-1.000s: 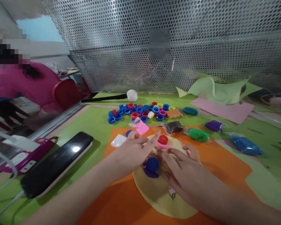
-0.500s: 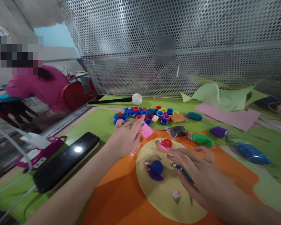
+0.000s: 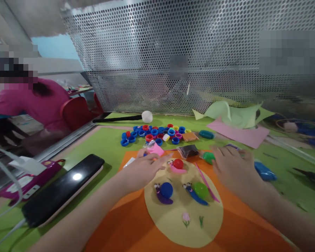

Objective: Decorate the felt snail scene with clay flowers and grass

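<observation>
A round yellow felt disc (image 3: 183, 224) lies on an orange sheet (image 3: 126, 227). Three clay snails sit on it: one with a red shell (image 3: 177, 164), one with a blue shell (image 3: 165, 190), one with a green shell (image 3: 198, 190). A thin pink stick (image 3: 207, 183) lies beside the green one. My left hand (image 3: 141, 169) rests flat at the disc's upper left edge, fingers stretched toward the red snail, just below a pink clay packet (image 3: 154, 149). My right hand (image 3: 233, 168) lies spread to the right of the disc, its fingertips over a green clay packet (image 3: 208, 157).
Several coloured bottle caps (image 3: 157, 133) are heaped behind the sheet, with orange (image 3: 190, 136), teal (image 3: 206, 134), dark (image 3: 189, 151) and blue (image 3: 264, 171) clay packets around. A black device (image 3: 63, 189) lies at left. A perforated metal screen (image 3: 199, 70) closes the back. A person in pink (image 3: 34, 101) sits at far left.
My right hand has moved off the disc to the right onto the green packet, uncovering the green-shelled snail. My left hand has drawn back from the pink packet to the disc's edge.
</observation>
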The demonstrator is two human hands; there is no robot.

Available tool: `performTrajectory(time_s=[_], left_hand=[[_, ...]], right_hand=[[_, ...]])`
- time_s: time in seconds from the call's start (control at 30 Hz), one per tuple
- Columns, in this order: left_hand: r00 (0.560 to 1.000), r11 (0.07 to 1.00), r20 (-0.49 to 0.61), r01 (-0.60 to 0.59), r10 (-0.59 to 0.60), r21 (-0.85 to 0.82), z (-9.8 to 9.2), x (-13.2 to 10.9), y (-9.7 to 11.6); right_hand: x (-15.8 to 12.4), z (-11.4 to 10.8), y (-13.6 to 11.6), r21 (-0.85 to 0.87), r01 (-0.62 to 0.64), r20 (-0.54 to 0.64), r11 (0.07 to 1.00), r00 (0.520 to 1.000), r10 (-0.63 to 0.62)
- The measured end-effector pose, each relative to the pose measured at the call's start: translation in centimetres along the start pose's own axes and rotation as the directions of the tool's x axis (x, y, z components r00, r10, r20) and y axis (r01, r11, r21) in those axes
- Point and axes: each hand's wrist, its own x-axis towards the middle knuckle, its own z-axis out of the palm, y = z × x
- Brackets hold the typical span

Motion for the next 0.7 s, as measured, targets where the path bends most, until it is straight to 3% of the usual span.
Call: performTrajectory(time_s=[0.2, 0.4, 0.53, 0.63, 0.7], left_hand=[[0.997, 0.999, -0.067, 0.037, -0.038, -0.019, -0.3, 0.3, 0.0], [0.967, 0.987, -0.243, 0.043, -0.081, -0.154, 0.0, 0.0, 0.8], [0.922, 0.971, -0.368, 0.034, -0.122, -0.236, 0.1, -0.6, 2.4], [0.891, 0.958, -0.438, -0.011, -0.12, -0.286, 0.0, -1.0, 3.5], [0.865, 0.939, -0.491, -0.075, -0.106, -0.336, -0.1, -1.1, 3.9]], right_hand=[[0.4, 0.6, 1.7, -0.004, 0.059, 0.079, 0.998, 0.995, -0.059], [1.3, 0.8, 1.2, 0.025, 0.007, -0.021, 1.0, 1.0, -0.006], [0.7, -0.6, -0.2, 0.195, 0.133, -0.209, 0.972, 0.974, -0.091], [-0.3, -1.2, -1.6, 0.276, 0.301, -0.428, 0.913, 0.889, -0.164], [-0.7, -1.2, -2.3, 0.268, 0.387, -0.512, 0.882, 0.833, -0.21]])
